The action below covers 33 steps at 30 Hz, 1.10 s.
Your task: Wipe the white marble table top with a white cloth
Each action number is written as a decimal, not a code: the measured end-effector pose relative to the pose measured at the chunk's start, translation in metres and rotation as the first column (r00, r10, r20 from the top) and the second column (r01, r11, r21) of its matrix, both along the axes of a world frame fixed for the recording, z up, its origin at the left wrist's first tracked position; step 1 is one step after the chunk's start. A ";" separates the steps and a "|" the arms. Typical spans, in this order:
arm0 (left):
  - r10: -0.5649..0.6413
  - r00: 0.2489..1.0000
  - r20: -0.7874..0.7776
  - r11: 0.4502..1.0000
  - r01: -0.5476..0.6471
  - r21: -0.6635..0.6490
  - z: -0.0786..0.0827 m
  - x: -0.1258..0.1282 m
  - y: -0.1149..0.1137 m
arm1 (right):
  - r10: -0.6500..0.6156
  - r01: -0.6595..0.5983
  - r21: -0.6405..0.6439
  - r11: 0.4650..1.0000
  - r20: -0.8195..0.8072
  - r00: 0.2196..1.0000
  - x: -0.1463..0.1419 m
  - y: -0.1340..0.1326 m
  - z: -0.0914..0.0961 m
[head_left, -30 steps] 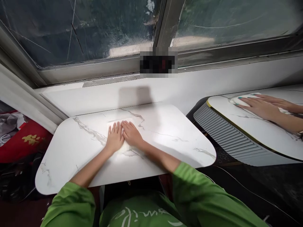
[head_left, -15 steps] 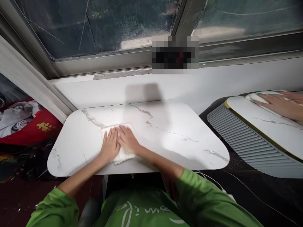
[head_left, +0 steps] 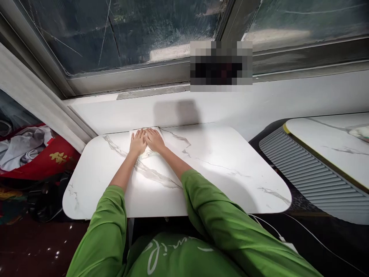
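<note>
A white cloth (head_left: 147, 153) lies flat on the white marble-pattern table (head_left: 219, 181) near its far edge. My left hand (head_left: 137, 142) presses on the cloth with fingers stretched out flat. My right hand (head_left: 155, 140) lies beside it, also flat and spread on the cloth, the two hands touching side by side. Both arms in green sleeves reach forward over the table. Most of the cloth is hidden under my hands.
A white window ledge (head_left: 230, 109) and dark window (head_left: 129, 30) lie beyond the table. A second marble table (head_left: 325, 146) with a ribbed grey side stands at the right, with a pale cloth (head_left: 360, 132) at its edge. Red and grey fabric (head_left: 31, 154) is piled at the left.
My hands have pushed the cloth away from me, from the table's near middle to its far edge. The other person's hand at the right table has left the view.
</note>
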<state>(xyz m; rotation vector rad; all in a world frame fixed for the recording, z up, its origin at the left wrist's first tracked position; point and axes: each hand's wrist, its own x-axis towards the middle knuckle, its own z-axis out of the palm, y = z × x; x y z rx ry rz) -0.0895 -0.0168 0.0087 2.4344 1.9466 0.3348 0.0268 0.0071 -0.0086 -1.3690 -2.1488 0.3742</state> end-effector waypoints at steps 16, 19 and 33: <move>-0.241 0.952 -0.186 0.967 0.251 0.033 -0.019 0.056 -0.185 | 0.227 -0.225 -0.027 0.974 0.080 0.971 0.093 -0.189 -0.009; -0.290 0.941 -0.175 0.956 0.294 -0.005 -0.016 0.062 -0.173 | 0.170 -0.160 -0.148 0.976 0.057 0.984 0.100 -0.183 -0.008; -0.224 0.973 -0.049 0.975 0.223 -0.026 -0.005 0.110 0.012 | -0.171 0.173 -0.014 0.985 0.100 0.980 0.111 -0.014 0.000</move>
